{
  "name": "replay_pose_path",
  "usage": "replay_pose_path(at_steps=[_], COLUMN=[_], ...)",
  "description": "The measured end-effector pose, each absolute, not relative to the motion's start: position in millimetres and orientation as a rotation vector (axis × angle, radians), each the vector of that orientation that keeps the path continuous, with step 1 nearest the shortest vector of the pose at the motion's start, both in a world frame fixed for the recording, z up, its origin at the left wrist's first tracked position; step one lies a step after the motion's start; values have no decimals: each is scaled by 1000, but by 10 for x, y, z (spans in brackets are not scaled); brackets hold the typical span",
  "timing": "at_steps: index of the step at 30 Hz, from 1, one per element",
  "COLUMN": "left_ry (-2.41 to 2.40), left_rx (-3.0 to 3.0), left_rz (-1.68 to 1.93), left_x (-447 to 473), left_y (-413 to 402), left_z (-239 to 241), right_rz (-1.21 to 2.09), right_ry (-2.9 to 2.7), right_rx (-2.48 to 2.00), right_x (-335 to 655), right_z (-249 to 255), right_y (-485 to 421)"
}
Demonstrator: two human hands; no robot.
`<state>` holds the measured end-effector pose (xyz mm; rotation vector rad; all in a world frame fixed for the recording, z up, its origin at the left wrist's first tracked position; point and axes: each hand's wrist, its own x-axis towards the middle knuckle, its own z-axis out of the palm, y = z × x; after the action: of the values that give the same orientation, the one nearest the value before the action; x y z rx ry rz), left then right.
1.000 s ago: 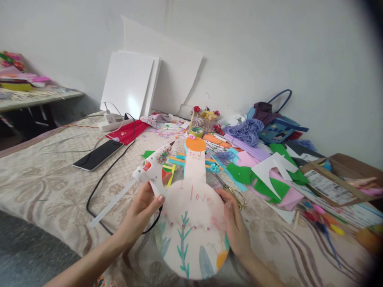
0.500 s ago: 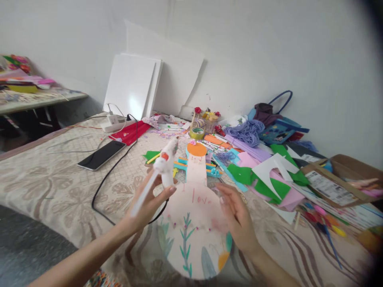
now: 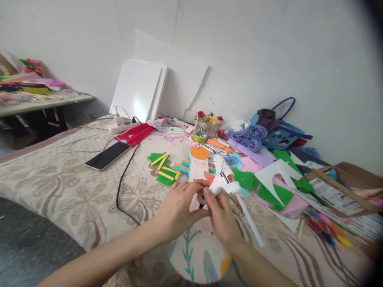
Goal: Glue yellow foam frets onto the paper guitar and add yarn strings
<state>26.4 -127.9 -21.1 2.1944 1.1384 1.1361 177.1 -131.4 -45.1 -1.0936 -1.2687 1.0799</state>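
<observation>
A white glue gun [image 3: 225, 178] with a long glue stick trailing down to the right is gripped by my right hand [image 3: 220, 215] at its handle. My left hand [image 3: 178, 209] is closed beside it, its fingers touching the same handle. Both hands hover over a round pink paper craft [image 3: 197, 255] painted with blue-green leaves. Its paper figure with an orange head [image 3: 199, 153] reaches up toward the middle of the table. The gun's black cord [image 3: 124, 179] runs left across the patterned tablecloth.
A black phone [image 3: 107, 156] and a white power strip [image 3: 119, 125] lie at left. Green, pink, white and purple paper scraps [image 3: 269, 175] pile up at right, with scissors [image 3: 239, 203], a tape roll [image 3: 200, 136], a cardboard box [image 3: 344, 183] and white boards [image 3: 137, 89] against the wall.
The glue gun passed from my left hand on the left side to my right hand, now over the craft's right part. Both hands came together. The camera shifted slightly.
</observation>
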Motion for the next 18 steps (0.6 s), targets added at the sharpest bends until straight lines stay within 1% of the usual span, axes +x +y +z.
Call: replay_pose_path(at_steps=[2, 6, 10, 12, 15, 18], left_ry=[1108, 1421, 1561, 1593, 1492, 1084], left_rx=[2092, 1912, 1883, 1885, 1907, 1957], left_rz=[1112, 1237, 1159, 1112, 1020, 752], left_x=[54, -483, -868, -928, -879, -768], left_y=[-1169, -635, 7, 191, 174, -152], left_z=[-181, -212, -339, -351, -237, -34], right_rz=[1185, 1407, 1605, 1677, 1704, 1684], right_ry=[-1184, -994, -871, -837, -772, -717], right_rx=[-1076, -837, -691, -652, -581, -559], right_x=[1816, 1814, 1802, 1827, 1892, 1965], right_z=[-419, -258, -89, -14, 104, 231], right_y=[-1278, -1165, -1023, -956, -871, -802])
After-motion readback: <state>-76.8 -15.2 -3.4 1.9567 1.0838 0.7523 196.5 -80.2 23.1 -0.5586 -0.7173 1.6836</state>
